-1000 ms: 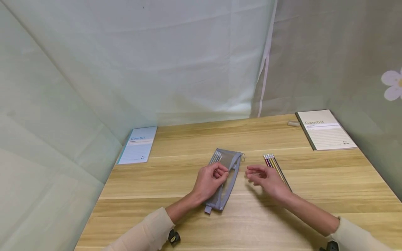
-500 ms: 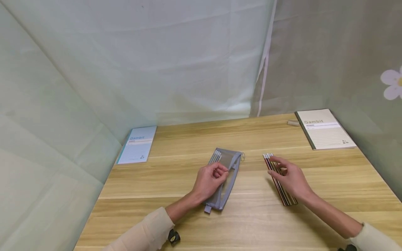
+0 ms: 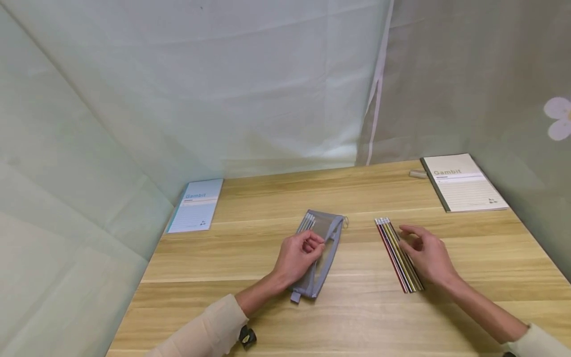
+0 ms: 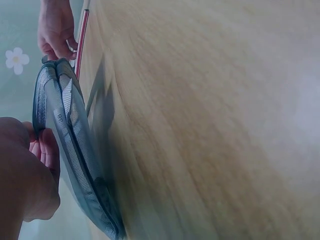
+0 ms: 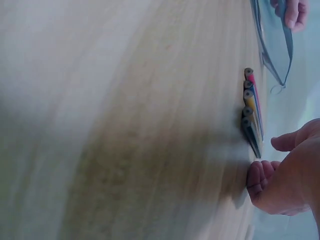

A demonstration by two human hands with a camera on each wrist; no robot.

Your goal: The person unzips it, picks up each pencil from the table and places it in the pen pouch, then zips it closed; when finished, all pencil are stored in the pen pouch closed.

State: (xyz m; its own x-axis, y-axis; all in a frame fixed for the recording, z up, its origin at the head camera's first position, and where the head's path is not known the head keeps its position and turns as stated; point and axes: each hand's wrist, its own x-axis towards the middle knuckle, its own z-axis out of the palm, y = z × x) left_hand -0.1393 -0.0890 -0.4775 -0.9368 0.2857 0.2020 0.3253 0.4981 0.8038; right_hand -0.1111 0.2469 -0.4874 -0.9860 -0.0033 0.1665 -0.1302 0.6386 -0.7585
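A grey mesh pencil case (image 3: 329, 263) lies at the middle of the table, its zip side gaping. Several pencils (image 3: 307, 222) show through its mesh. My left hand (image 3: 296, 258) pinches the upper edge of the opening between thumb and fingers; the left wrist view shows the raised edge (image 4: 41, 100) in that grip. To the right, several striped pencils (image 3: 394, 253) lie side by side in a row, eraser ends away from me. My right hand (image 3: 430, 255) is at their right side, thumb apart from the curled fingers and nothing between them, thumb tip close to the outermost pencil (image 5: 251, 135).
A blue notebook (image 3: 196, 206) lies at the back left of the wooden table. At the back right are a cream notebook (image 3: 464, 183) and a small grey-beige block (image 3: 418, 174) beside its spine. Fabric walls (image 3: 290, 99) stand behind and at the sides.
My right hand has moved right, from beside the pencil case to over the pencils, then to their right side. The pencils now lie lined up, closer towards me. The left hand has stayed put.
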